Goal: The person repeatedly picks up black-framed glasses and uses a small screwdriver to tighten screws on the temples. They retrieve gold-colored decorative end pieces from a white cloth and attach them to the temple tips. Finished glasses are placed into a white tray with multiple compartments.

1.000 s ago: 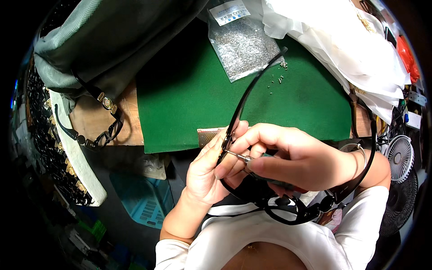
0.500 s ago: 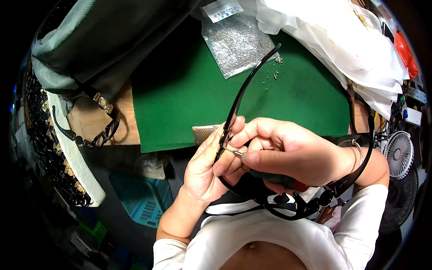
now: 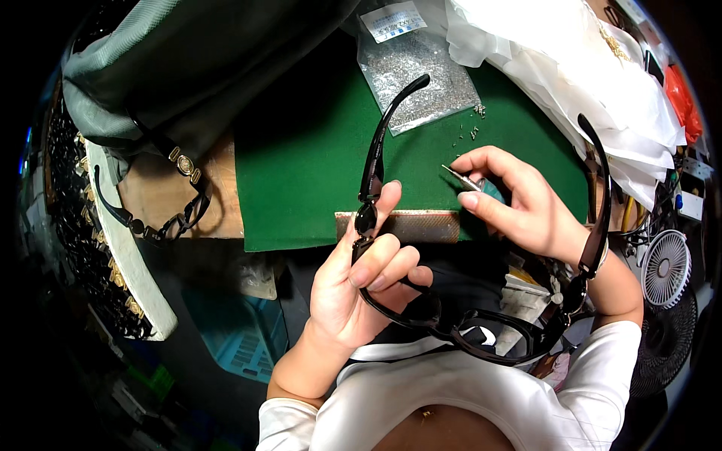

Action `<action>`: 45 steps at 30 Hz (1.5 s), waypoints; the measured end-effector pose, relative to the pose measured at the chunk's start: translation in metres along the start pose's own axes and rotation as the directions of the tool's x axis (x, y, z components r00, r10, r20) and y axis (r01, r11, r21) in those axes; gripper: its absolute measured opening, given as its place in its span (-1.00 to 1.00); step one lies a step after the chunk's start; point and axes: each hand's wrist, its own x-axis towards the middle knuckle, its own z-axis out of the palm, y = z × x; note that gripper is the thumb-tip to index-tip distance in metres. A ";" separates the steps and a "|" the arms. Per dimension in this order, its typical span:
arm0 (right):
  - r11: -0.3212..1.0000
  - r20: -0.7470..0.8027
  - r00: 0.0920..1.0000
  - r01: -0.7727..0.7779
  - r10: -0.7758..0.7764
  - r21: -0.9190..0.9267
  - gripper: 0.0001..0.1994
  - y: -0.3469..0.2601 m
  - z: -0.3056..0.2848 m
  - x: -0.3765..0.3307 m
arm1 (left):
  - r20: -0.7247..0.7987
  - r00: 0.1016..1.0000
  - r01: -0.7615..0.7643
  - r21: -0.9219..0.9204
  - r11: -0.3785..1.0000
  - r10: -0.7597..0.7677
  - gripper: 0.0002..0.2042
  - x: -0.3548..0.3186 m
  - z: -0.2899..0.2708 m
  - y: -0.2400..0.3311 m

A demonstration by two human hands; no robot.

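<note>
Black glasses [image 3: 445,331] with round decorated joints at the hinges hang in my left hand [image 3: 342,289], whose fingers grip them by one hinge. One temple points up over the green mat [image 3: 301,188]; the other rises beside my right forearm. My right hand [image 3: 535,210] holds a small screwdriver [image 3: 468,183] with a teal handle, its thin tip pointing to the upper left, apart from the glasses. Past it, tiny loose screws [image 3: 474,134] lie near a clear bag [image 3: 421,83] full of small metal pieces. A textured strip [image 3: 429,227] runs along the mat's front edge.
More black glasses with gold trim [image 3: 180,219] rest at the left, beside a white foam tray edge [image 3: 139,278] heaped with black and gold parts. White plastic sheeting [image 3: 556,75] covers the right back. A teal basket [image 3: 241,342] stands below; a small fan [image 3: 666,259] is at the right.
My right hand has drawn the screwdriver away from the hinge, up and to the right. My left hand still holds the glasses, which have turned so the temple stands more upright.
</note>
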 end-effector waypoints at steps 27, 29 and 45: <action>0.981 0.037 0.987 -0.162 0.159 0.104 -0.80 -0.013 0.009 -0.003 | 0.535 0.476 -0.264 0.844 -0.467 0.698 -0.62 -0.044 -0.019 0.032; 0.990 0.036 0.993 -0.111 0.108 0.090 -0.80 -0.009 0.011 -0.005 | 0.540 0.352 -0.280 0.840 -0.464 0.765 -0.67 -0.055 -0.023 0.040; 0.600 -0.298 0.854 0.020 -0.426 -0.799 -0.67 -0.014 0.001 0.009 | 0.476 -0.481 -0.202 0.757 -0.622 0.736 -0.68 -0.055 -0.049 0.191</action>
